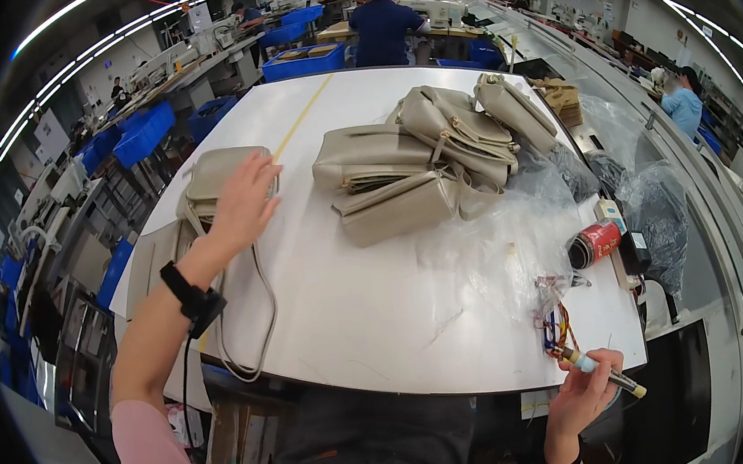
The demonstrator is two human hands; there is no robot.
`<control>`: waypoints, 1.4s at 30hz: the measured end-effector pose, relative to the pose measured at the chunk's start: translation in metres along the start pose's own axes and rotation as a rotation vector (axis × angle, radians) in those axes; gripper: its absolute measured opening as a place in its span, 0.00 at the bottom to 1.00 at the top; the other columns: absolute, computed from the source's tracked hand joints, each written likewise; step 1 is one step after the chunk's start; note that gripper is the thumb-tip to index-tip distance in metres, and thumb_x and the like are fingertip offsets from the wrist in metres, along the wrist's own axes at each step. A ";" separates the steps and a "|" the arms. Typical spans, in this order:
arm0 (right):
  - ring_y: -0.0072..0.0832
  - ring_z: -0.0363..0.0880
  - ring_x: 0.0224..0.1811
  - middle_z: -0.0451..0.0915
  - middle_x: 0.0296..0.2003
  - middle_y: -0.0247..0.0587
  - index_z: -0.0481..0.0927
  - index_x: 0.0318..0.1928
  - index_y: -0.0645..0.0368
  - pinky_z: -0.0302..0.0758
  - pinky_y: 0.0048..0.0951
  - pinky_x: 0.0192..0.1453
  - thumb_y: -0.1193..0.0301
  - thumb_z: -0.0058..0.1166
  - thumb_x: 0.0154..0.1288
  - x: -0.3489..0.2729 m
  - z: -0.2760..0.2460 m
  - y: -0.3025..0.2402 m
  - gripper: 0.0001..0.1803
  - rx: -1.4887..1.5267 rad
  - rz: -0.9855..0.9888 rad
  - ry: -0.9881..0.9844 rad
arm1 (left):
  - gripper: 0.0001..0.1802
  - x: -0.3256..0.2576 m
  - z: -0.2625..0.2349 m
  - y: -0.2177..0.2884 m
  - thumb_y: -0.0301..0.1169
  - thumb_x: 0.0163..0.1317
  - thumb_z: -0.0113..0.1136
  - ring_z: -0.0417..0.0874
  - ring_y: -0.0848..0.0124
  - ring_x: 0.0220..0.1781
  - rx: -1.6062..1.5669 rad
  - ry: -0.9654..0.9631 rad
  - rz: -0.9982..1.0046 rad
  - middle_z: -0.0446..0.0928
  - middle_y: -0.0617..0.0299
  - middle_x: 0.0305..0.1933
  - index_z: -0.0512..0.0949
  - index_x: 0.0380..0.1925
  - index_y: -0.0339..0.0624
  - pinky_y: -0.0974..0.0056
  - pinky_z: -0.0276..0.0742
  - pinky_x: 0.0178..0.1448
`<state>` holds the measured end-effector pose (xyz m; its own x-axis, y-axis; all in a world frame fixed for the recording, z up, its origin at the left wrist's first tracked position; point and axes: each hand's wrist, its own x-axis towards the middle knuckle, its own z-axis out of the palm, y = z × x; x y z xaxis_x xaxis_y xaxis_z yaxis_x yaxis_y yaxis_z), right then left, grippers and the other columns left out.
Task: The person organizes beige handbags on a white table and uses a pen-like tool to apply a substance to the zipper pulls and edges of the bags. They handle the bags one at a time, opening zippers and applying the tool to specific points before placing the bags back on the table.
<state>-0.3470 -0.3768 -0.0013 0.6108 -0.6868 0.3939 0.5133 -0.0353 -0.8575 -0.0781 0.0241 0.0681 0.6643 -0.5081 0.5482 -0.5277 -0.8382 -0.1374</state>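
Observation:
My left hand (245,201) is stretched out with its fingers apart over a small greyish-beige bag (220,168) at the table's left side; I cannot tell whether it rests on it. A long thin strap (269,309) runs from there down to the front edge. Another flat beige piece (149,262) lies partly under my left forearm. At the front right corner, my right hand (588,390) is closed on a pen-shaped tool (607,372) with a light blue band and yellowish ends. Several metallic beige bags (399,193) are piled at the table's middle and right.
The white table (327,326) has a yellow line. Clear plastic wrap (499,255) lies on the right, beside a red can (596,243), a power strip (618,235) and a tangle of coloured cords (557,330). Beyond stand blue bins (306,62) and a person (383,25).

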 end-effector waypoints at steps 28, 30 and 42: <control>0.14 0.63 0.16 0.64 0.23 0.31 0.67 0.36 0.59 0.69 0.14 0.24 0.62 0.39 0.74 0.011 -0.023 -0.002 0.13 -0.181 0.052 0.093 | 0.15 0.106 0.009 -0.050 0.31 0.64 0.49 0.82 0.47 0.32 0.178 -0.016 -0.353 0.78 0.39 0.28 0.73 0.49 0.40 0.50 0.77 0.35; 0.13 0.60 0.14 0.63 0.21 0.30 0.67 0.36 0.58 0.68 0.14 0.24 0.62 0.39 0.74 0.009 -0.023 -0.006 0.13 -0.118 0.013 0.033 | 0.17 0.072 -0.025 -0.059 0.30 0.63 0.47 0.82 0.48 0.28 0.135 0.044 -0.297 0.79 0.40 0.28 0.73 0.52 0.39 0.51 0.78 0.34; 0.15 0.62 0.14 0.68 0.27 0.37 0.68 0.37 0.63 0.65 0.16 0.19 0.63 0.44 0.71 -0.028 -0.005 -0.017 0.14 0.045 -0.041 -0.155 | 0.12 -0.059 -0.139 0.063 0.30 0.65 0.44 0.80 0.72 0.23 -0.736 -0.509 -0.517 0.79 0.57 0.25 0.68 0.47 0.39 0.68 0.76 0.29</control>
<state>-0.3755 -0.3603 0.0007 0.6730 -0.5649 0.4775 0.5639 -0.0259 -0.8254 -0.2242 0.0286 0.1418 0.9569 -0.2875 -0.0411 -0.1935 -0.7365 0.6482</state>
